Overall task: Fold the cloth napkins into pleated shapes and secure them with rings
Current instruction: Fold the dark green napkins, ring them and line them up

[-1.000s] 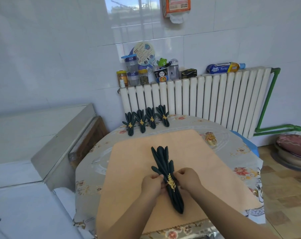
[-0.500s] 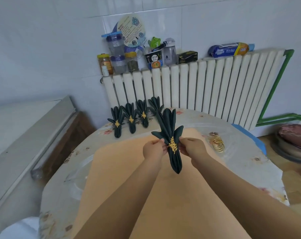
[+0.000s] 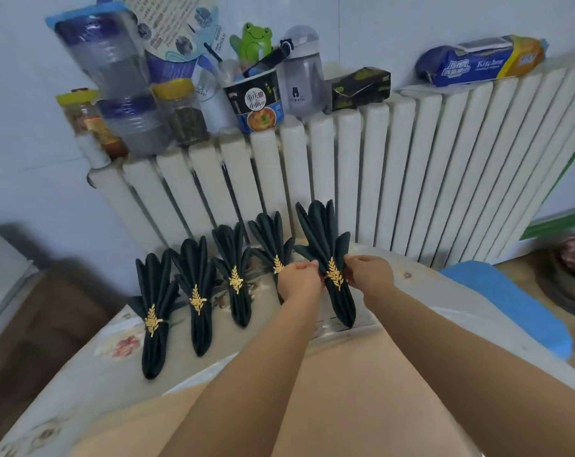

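A table (image 3: 91, 371) with a pale flowered cover stands against a white radiator (image 3: 362, 179), and a tan mat (image 3: 338, 407) covers its near part. Along the far edge four dark green folded napkins (image 3: 193, 291) lean in a row, each cinched by a gold leaf ring. At the right end of that row both hands hold a fifth napkin (image 3: 325, 239) just beside the fourth one, its lower tip at the table near the mat's far edge. The left hand (image 3: 297, 280) pinches it on one side at the gold ring (image 3: 335, 276), fingers curled; the right hand (image 3: 367, 273) pinches the other side the same way. The radiator top is crowded with jars (image 3: 183, 110), a noodle cup (image 3: 256, 100), a grey bottle (image 3: 301, 74), a dark box (image 3: 360, 85) and a blue pack (image 3: 480, 61). Open cover lies to the right of the held napkin, up to a blue cushion (image 3: 510, 308) past the table's right edge. Left of the table sits a brown cabinet (image 3: 38, 324).
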A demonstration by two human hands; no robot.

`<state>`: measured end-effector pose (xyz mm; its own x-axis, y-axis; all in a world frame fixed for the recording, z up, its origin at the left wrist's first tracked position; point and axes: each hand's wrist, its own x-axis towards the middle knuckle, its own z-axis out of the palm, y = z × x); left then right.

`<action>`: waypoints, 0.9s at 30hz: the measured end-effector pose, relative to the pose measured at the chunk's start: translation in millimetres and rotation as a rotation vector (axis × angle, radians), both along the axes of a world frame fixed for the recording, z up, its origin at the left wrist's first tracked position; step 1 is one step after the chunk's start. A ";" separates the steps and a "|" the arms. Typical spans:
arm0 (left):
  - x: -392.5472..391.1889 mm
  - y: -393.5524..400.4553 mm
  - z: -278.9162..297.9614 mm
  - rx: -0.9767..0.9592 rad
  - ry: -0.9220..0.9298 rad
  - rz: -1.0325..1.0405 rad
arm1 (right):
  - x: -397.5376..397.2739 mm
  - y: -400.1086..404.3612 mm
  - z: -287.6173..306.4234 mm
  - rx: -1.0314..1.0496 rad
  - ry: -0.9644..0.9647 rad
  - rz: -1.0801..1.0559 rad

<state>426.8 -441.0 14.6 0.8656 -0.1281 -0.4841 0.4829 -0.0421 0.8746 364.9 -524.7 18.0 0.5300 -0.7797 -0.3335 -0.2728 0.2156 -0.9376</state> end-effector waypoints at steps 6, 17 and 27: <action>68.1 -45.8 -35.8 0.078 0.015 0.021 | 50.7 -35.4 -11.9 -0.024 0.079 0.013; 74.7 -59.8 -19.1 0.219 -0.061 0.016 | 85.1 -49.5 -27.3 -0.109 0.143 0.066; 30.9 -24.3 6.3 0.312 -0.208 -0.109 | 43.8 -27.8 -16.1 -0.343 0.186 0.131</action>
<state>457.8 -465.3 21.0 0.9387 -0.0989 -0.3302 0.2750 -0.3628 0.8904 408.7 -552.4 1.9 0.5876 -0.7920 -0.1657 -0.4487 -0.1486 -0.8813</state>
